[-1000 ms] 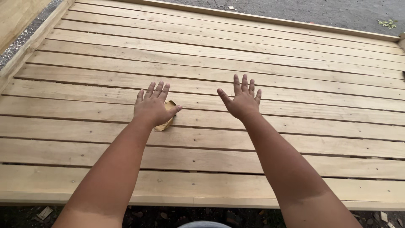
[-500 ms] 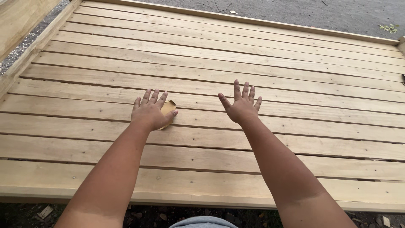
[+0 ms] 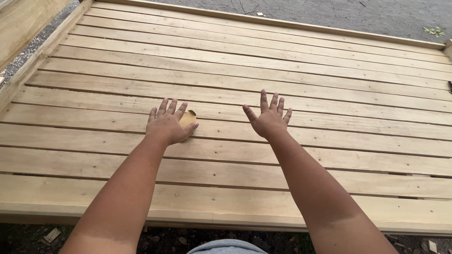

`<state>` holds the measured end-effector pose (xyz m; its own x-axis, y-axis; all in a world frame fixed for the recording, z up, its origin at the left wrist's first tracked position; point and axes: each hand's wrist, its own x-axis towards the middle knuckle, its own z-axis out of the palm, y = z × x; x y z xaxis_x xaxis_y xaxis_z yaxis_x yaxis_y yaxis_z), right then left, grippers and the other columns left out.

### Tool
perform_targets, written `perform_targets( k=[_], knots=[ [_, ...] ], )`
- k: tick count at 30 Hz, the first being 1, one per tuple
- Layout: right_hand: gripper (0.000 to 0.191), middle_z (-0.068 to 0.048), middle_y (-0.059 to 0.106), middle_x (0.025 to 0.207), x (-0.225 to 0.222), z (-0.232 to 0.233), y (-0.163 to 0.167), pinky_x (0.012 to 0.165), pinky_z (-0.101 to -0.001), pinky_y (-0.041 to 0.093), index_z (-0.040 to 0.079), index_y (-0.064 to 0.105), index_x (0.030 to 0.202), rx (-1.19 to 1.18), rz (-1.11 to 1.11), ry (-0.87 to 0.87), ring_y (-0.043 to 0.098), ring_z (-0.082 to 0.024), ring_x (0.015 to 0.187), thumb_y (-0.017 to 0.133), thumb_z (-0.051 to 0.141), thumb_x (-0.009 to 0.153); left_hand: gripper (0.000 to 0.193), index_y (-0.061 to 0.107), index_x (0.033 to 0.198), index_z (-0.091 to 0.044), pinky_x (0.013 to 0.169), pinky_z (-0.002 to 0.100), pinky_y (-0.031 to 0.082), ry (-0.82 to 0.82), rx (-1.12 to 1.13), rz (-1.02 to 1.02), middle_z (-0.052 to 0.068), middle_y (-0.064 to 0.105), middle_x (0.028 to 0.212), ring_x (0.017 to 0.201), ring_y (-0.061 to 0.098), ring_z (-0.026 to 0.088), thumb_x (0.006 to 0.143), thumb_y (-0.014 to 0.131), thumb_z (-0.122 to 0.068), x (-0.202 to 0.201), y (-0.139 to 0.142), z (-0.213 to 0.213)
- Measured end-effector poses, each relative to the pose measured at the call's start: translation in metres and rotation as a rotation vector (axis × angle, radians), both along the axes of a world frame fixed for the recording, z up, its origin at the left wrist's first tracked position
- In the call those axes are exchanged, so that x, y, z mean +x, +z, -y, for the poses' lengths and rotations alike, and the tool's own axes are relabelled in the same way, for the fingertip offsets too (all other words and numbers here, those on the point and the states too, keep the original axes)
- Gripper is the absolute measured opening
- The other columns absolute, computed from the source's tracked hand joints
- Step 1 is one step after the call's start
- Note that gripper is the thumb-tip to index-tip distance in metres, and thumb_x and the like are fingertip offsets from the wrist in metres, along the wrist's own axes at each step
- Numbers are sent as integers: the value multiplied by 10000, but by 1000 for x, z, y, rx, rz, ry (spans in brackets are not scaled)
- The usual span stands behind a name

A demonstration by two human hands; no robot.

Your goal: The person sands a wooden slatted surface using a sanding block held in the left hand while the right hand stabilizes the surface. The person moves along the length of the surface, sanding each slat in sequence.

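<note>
Hands: two, left hand (image 3: 167, 125), right hand (image 3: 269, 120) | sandpaper piece (image 3: 188, 119): one

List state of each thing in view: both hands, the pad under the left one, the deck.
Left hand: fingers spread, palm down, pressing on the pad.
Right hand: fingers spread, palm down, empty, on or just over the boards; contact unclear.
Sanding pad: tan, lying flat on a board, mostly covered by the left hand.
Wooden deck: bare pale boards laid side by side with narrow gaps, screwed down.
</note>
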<state>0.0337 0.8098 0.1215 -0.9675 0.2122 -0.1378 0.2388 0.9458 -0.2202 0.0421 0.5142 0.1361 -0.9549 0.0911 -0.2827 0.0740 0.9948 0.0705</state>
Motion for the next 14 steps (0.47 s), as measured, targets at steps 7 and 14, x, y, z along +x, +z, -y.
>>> perform_targets(
  k=[7, 14],
  knots=[
    [1020, -155, -81, 1710, 3, 0, 1, 1204, -618, -120, 309, -72, 1633, 8, 0, 2, -146, -324, 1570, 193, 889, 837, 874, 79, 1626, -386, 1273, 436, 34, -10, 4, -23, -39, 32, 1717, 1576, -63, 188, 895, 346, -785, 3, 1, -4],
    [1021, -161, -73, 1709, 5, 2, -1, 1208, -618, -112, 303, -72, 1637, 3, 13, 2, -147, -328, 1574, 190, 888, 842, 879, 78, 1624, -395, 1271, 437, 42, -32, -6, -43, -39, 49, 1716, 1579, -47, 192, 890, 348, -795, 6, 4, -7]
  ],
)
